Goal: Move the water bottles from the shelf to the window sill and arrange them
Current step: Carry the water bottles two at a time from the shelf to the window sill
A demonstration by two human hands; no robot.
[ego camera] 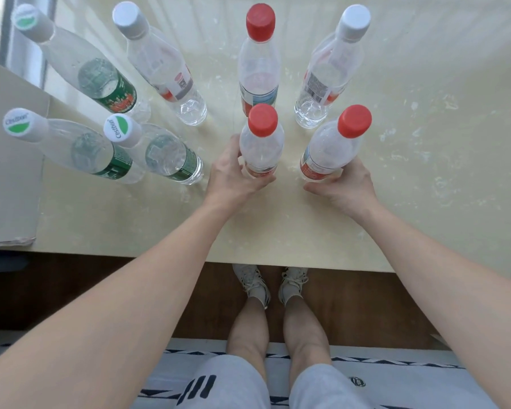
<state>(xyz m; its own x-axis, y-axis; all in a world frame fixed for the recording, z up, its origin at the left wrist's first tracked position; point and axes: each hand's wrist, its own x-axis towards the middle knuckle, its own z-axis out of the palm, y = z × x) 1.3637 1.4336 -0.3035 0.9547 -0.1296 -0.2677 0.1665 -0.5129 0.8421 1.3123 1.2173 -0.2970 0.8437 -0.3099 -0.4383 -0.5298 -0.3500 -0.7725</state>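
Eight clear plastic water bottles stand upright on a pale cream, glossy stone-like window sill, catalogued here by position relative to the red-capped clear bottle held in the left hand, which sits near the middle of the sill. The left hand wraps this bottle low on its body, thumb on the near side and fingers curled round the left side, grasping it. Just to its right stands a second red-capped clear bottle with a red and white label; the right hand cups its base from the near right side, fingers closed against the label, gripping it. Directly behind the landmark bottle stands a third red-capped bottle with a blue and red label, close to it but whether touching cannot be told. Behind and to the right stands a grey-capped clear bottle showing a barcode on its label. Behind and to the left stands another grey-capped clear bottle with a red and grey label. To the left of the landmark stand two green-labelled bottles with white and green printed caps, one near and one further left, standing close together. Far behind and left stands a third green-labelled bottle, near the window frame. A flat beige board lies at the sill's left end. Below the sill's near edge show the person's grey shorts, bare legs and light laced trainers on a dark wooden floor.
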